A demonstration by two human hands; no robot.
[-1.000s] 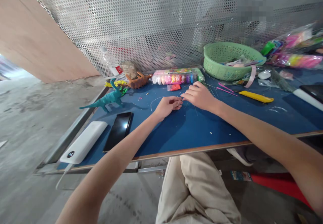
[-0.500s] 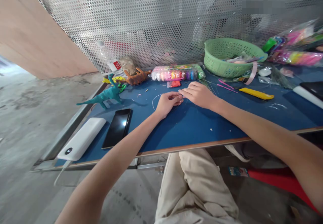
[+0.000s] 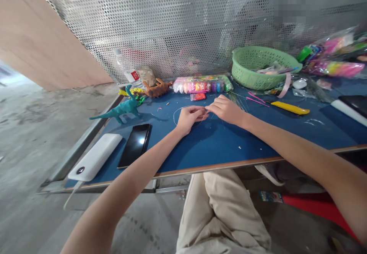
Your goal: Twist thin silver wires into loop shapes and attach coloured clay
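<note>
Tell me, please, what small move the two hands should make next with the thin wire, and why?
Probably draw the pinched ends together. The left hand and right hand meet fingertip to fingertip over the blue table, and the thin wire loops out beside them.

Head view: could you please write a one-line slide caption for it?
Left hand and right hand pinch a thin wire over a blue table.

left hand (image 3: 189, 117) | right hand (image 3: 227, 109) | pinching thin wire (image 3: 175, 115) (fingertips meeting) | blue table (image 3: 218, 143)
</note>
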